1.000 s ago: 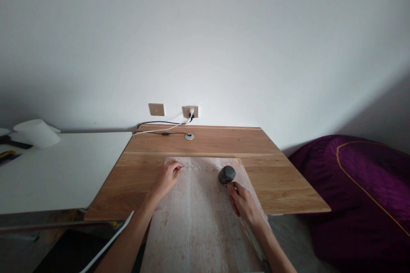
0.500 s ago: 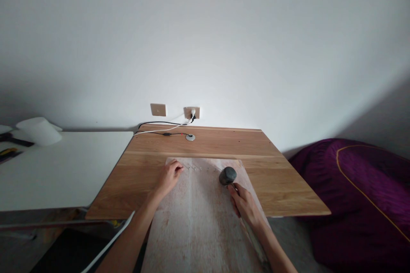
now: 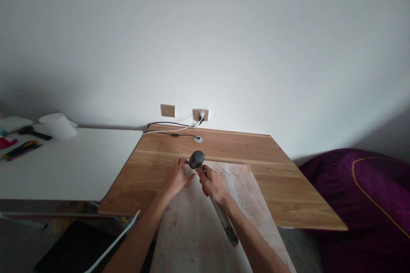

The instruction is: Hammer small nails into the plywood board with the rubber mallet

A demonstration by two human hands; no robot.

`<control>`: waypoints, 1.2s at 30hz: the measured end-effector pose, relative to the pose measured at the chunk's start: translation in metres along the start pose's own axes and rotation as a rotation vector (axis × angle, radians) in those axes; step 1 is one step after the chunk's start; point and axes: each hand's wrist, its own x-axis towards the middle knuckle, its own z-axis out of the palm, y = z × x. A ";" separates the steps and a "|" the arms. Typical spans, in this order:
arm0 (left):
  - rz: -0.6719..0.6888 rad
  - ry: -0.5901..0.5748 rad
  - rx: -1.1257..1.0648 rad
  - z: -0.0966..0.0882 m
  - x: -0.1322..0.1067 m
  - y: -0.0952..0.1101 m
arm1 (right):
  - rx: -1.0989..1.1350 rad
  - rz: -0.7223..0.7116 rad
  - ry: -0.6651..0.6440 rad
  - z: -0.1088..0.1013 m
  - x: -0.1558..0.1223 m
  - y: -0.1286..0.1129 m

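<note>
My right hand [image 3: 212, 184] is closed round the handle of a mallet [image 3: 196, 160] with a dark, rounded head, gripping it high up near the head. The handle's lower end points back toward me over a worn, pale wooden board [image 3: 205, 226]. Beside the mallet head, at the board's far left corner, is my left hand [image 3: 178, 175], its thumb and fingers apart. A small nail [image 3: 190, 170] seems to stand between them, partly hidden by the mallet head. Farther right, several thin nails [image 3: 230, 174] stick up along the board's far edge.
The board lies on a wooden table [image 3: 307, 196] against the wall. Cables run to a wall socket [image 3: 200, 114]. At left, a white table [image 3: 96, 158] bears a white roll [image 3: 59, 126] and a yellow-black tool [image 3: 24, 149]. A purple cloth-covered object [image 3: 336, 204] stands at right.
My right hand has brought the mallet left, from the board's right side to beside my left hand. The left hand's pinched fingers have spread apart. The view has shifted slightly left.
</note>
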 end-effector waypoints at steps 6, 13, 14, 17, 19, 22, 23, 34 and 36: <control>0.036 0.017 0.006 0.001 -0.001 0.001 | -0.058 0.003 -0.027 0.010 0.010 0.004; 0.037 -0.025 0.001 -0.002 0.003 0.001 | -0.060 0.031 -0.010 0.007 0.008 0.009; 0.038 -0.042 -0.011 -0.002 0.003 0.001 | -0.054 0.038 0.001 0.006 0.007 0.010; 0.038 -0.080 -0.054 -0.005 0.005 0.003 | -0.037 0.055 0.017 0.002 0.003 0.014; 0.042 -0.084 -0.075 -0.006 0.007 0.004 | -0.031 0.061 0.015 0.001 0.001 0.016; 0.053 -0.095 -0.107 -0.008 0.008 0.006 | -0.024 0.066 0.012 0.000 0.000 0.017; 0.057 -0.102 -0.117 -0.008 0.008 0.006 | -0.021 0.067 0.013 0.000 0.000 0.017; 0.032 -0.004 -0.033 -0.002 0.001 0.003 | -0.018 0.036 -0.015 0.009 0.007 0.005; 0.038 -0.009 -0.028 -0.002 0.002 0.003 | -0.006 0.036 -0.005 0.010 0.008 0.005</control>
